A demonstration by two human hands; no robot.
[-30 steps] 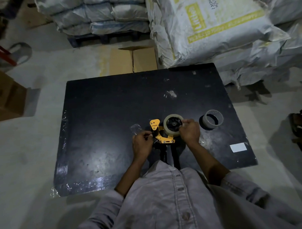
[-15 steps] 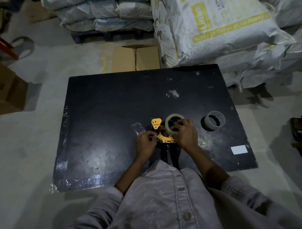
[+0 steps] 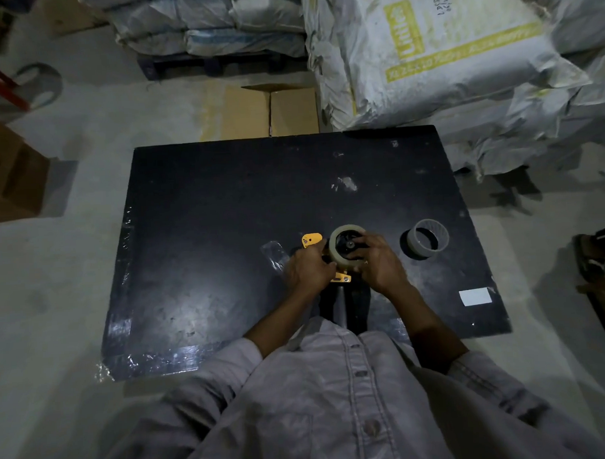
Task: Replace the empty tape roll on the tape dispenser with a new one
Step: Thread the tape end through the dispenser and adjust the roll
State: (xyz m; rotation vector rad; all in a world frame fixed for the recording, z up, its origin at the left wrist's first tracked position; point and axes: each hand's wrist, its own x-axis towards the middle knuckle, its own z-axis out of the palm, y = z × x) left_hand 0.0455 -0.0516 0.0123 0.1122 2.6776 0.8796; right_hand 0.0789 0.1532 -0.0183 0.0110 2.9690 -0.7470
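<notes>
Head view looks straight down at my two hands meeting over the tape dispenser [image 3: 342,278], near the front middle of the black counter [image 3: 225,215]. My left hand [image 3: 309,271] is closed around the dispenser's yellow frame, holding it steady so the wheel does not swing away. My right hand [image 3: 377,261] is curled over the new tape roll [image 3: 336,248], fingers reaching into its dark centre and palm against its outer side; I judge this is the press that seats the roll squarely on the hub, so the swap looks close to finished apart from threading the tape end. The yellow triangular plate [image 3: 311,240] of the dispenser sticks out just beyond my left knuckles.

I take the empty core [image 3: 428,240] standing on end to my right, well apart from the dispenser, to be the old roll, parked there to stay out of my way. A clear scrap of tape [image 3: 273,254] lies flat just left of my left hand, and a white label [image 3: 475,296] sits near the counter's right front corner.

This counter is scuffed and dusty, with clear film taped along its left and front edges. Around it is a bare concrete floor [image 3: 74,306], a flattened cardboard box [image 3: 269,110] beyond the far edge, and stacked white sacks [image 3: 442,52] to the far right.
</notes>
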